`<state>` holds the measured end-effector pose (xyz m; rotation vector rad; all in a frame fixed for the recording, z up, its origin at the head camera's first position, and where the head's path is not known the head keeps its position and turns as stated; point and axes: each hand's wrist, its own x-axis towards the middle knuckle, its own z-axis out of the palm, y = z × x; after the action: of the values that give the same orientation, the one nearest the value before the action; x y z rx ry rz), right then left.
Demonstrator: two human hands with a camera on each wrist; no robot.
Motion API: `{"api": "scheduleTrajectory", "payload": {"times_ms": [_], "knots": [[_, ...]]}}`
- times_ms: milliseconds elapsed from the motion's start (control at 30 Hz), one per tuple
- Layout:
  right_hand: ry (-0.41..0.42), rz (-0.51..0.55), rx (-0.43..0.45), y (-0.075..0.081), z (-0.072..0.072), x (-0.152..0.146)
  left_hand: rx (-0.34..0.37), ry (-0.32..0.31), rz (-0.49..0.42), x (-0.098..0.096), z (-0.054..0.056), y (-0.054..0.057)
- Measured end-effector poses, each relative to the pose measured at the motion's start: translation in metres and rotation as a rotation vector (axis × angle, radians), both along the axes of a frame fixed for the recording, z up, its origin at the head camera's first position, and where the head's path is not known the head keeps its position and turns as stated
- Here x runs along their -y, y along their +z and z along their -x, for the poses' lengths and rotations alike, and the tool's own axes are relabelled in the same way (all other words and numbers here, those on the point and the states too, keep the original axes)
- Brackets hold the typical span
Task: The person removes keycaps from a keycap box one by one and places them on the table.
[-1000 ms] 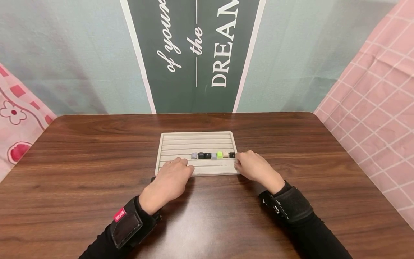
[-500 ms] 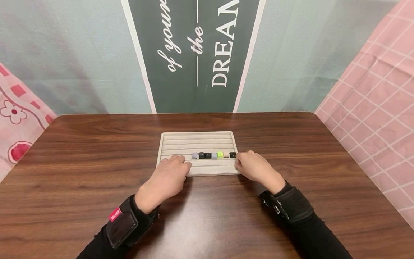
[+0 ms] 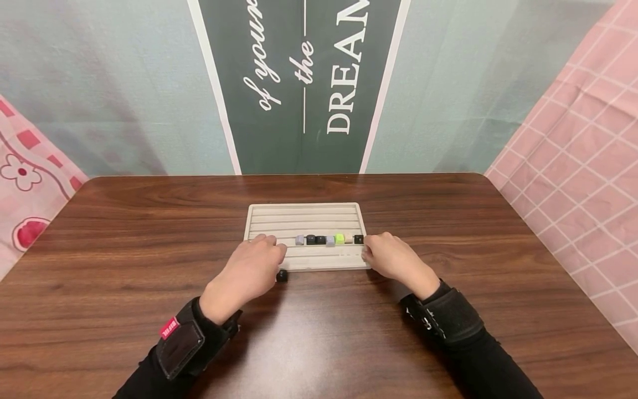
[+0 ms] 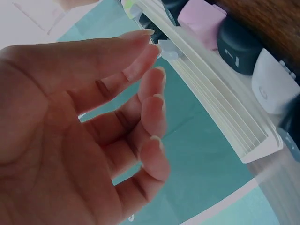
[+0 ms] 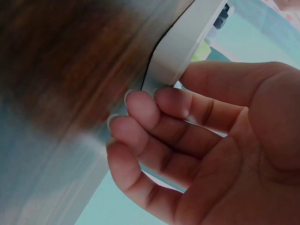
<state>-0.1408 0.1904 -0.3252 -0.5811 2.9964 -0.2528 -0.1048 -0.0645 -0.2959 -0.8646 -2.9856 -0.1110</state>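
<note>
My left hand (image 3: 251,269) hovers over the front left part of a white ridged tray (image 3: 304,211). In the left wrist view its fingers are loosely bent, thumb tip close to the index tip, with nothing seen between them. Close by, at the tray's near edge, lie a pink keycap (image 4: 201,22), a dark keycap (image 4: 239,46) and a white keycap (image 4: 274,82). My right hand (image 3: 394,257) pinches the tray's near right corner, its thumb (image 5: 213,79) on top and index finger against the side wall.
Along one groove of the tray runs a row of keycaps, among them a bright green keycap (image 3: 339,239), a lavender keycap (image 3: 299,240) and several black ones. A black keycap (image 3: 282,276) rests on the brown wooden table (image 3: 423,210) beside my left hand. A printed cloth (image 3: 124,83) hangs behind.
My left hand has drawn steadily leftward across the tray, uncovering the black keycap in front of the tray. My right hand stays at the corner, and the row of keycaps looks the same.
</note>
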Motion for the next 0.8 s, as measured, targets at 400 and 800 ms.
{"api": "scheduleTrajectory", "payload": {"times_ms": [400, 800], "knots": [[-0.003, -0.001, 0.013, 0.0020, -0.0011, 0.0009, -0.028, 0.012, 0.000, 0.0048, 0.0032, 0.0013], [0.003, 0.008, 0.008, 0.0011, -0.0006, 0.0004, -0.009, 0.038, -0.016, 0.0057, 0.0050, 0.0041]]}}
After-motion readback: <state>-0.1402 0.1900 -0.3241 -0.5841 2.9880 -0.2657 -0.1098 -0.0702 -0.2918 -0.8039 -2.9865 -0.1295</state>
